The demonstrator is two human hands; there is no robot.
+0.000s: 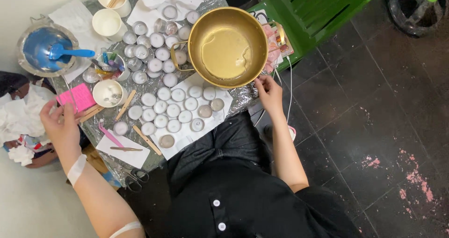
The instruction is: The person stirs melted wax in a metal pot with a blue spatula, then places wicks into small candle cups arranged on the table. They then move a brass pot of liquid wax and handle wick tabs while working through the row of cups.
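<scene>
1. Hands sit well apart, 1 at each side of a small table wrapped in crinkled silver foil (236,100).
2. The left hand (60,126) hovers at the table's left edge with fingers loosely spread, gripping nothing, just beside a bright pink rectangular sponge (77,97).
3. The right hand (269,92) rests at the right edge, fingers curled, its fingertips touching the near rim of a large round brass-coloured metal pot (228,46); whether it actually grips the rim I cannot tell.
4. That pot stands on the far right part of the table and holds a shallow layer of pale yellow wax.
5. Near the pot, on a white paper sheet (184,137), lie rows of small round tealight cups in silver metal (173,110), most filled white.
6. More such cups crowd the far middle of the table.
7. A small white bowl (108,93) stands right of the sponge, with flat wooden sticks (125,105) beside it.
8. A round metal bowl coated in blue, with a blue spoon in it (47,50), sits at the far left.
9. Black scissors (136,177) lie at the near edge.
</scene>
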